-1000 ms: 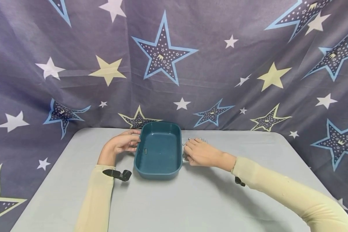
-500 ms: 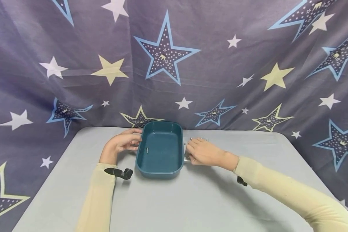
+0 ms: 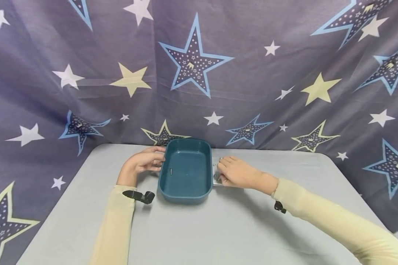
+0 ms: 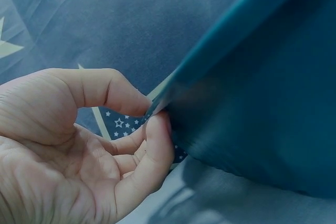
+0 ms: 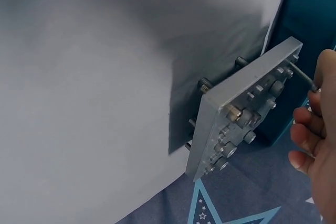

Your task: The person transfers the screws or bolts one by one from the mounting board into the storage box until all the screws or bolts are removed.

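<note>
A teal plastic tray [image 3: 185, 199] stands near the back of the table, with a small metal screw [image 3: 171, 171] inside it. My left hand [image 3: 142, 163] holds the tray's left wall; in the left wrist view its thumb and a finger pinch the rim [image 4: 210, 43]. Right of the tray is a thick metal plate [image 5: 210, 114], set with several socket-head bolts whose threaded ends stick out underneath. My right hand [image 3: 240, 173] is over the plate. Its fingers pinch a thin metal rod [image 5: 302, 73] that meets the plate near one corner; the rod's kind is unclear.
A light grey table [image 3: 238, 228] lies beneath everything. Behind it hangs a dark curtain [image 3: 238, 92] with stars, close to the tray's far end. Black wrist straps [image 3: 137, 196] sit on both sleeves.
The head view has shifted slightly, so everything sits further right. My right hand has moved a little right from the tray, over the plate. My left hand stays on the rim.
</note>
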Available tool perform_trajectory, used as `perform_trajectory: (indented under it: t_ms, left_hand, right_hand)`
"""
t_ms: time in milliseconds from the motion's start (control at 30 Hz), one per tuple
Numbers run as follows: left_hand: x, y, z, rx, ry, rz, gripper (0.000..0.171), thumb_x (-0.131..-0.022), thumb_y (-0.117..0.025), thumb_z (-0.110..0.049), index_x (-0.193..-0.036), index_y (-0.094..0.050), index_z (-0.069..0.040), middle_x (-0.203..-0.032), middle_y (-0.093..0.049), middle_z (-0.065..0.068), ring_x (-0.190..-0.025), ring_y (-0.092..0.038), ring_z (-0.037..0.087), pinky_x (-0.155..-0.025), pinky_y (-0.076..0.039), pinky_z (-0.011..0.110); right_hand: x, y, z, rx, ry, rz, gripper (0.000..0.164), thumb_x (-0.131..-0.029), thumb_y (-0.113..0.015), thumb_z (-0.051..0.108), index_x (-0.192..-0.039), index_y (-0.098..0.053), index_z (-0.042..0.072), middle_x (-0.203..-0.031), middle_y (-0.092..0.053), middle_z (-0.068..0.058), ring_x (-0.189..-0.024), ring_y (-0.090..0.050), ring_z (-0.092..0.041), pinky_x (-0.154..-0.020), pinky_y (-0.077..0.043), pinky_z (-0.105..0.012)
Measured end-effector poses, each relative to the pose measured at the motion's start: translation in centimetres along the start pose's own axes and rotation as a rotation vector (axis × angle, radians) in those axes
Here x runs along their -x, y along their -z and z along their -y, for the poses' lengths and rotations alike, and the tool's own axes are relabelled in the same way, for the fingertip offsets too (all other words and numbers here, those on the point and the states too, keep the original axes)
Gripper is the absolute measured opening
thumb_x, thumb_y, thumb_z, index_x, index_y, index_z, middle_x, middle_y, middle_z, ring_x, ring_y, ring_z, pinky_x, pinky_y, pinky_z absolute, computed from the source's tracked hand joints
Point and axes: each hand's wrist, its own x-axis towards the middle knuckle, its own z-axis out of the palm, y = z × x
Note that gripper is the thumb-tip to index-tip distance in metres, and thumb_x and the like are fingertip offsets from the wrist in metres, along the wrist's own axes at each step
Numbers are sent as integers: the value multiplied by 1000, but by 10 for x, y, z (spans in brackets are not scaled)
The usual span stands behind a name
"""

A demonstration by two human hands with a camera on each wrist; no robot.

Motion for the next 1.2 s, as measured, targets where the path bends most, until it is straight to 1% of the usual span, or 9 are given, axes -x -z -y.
perform_trajectory:
  t_ms: [267, 500, 700, 833, 967, 1200]
  left_hand:
    - [1, -1, 0, 5, 6, -24, 63, -92, -54, -4, -149, -28, 3, -89, -65, -5, -76, -63, 5, -71, -57, 25]
    - [1, -1, -1, 7, -1, -9, 65, -92, -54, -4, -151, -27, 5, -93, -66, -4, -79, -65, 6, -74, -57, 26]
    - [1, -1, 0, 9, 0, -8, 64, -92, -53, -3, -150, -27, 5, -93, -65, -4, -79, -64, 6, -74, -57, 26]
    - [2, -2, -1, 13, 4, -8, 63, -92, -53, -3, -150, -28, 5, -92, -65, -4, -79, -64, 5, -74, -57, 26]
    - [1, -2, -1, 8, 6, -8, 65, -92, -53, -3, -150, -27, 5, -94, -64, -3, -80, -64, 6, -75, -57, 27]
    - [0, -1, -1, 1, 11, -12, 65, -92, -54, -4, -151, -27, 5, -96, -64, -2, -81, -64, 6, -76, -57, 27]
  right_hand:
    - [0, 1, -1, 16, 28, -67, 16, -86, -62, 21, -88, -51, 10, -84, -52, -2, -79, -50, -18, -74, -47, -32]
    - [-1, 2, -5, -23, 9, -66, 14, -85, -63, 18, -87, -51, 10, -82, -50, -1, -77, -48, -17, -71, -45, -31]
    - [0, 5, -6, 4, 19, -96, 15, -84, -64, 18, -87, -52, 9, -81, -51, -2, -77, -50, -19, -71, -46, -32]
    - [1, 6, -7, 14, 8, -101, 16, -83, -64, 18, -87, -51, 9, -81, -50, -2, -77, -50, -20, -73, -46, -34]
    - [0, 7, -9, 49, 2, -108, 17, -83, -63, 19, -87, -50, 9, -81, -48, -2, -77, -48, -21, -73, -45, -34]
    - [-3, 11, -12, 91, 16, -188, 11, -82, -57, 16, -85, -50, 8, -78, -46, -3, -73, -44, -21, -67, -40, -32]
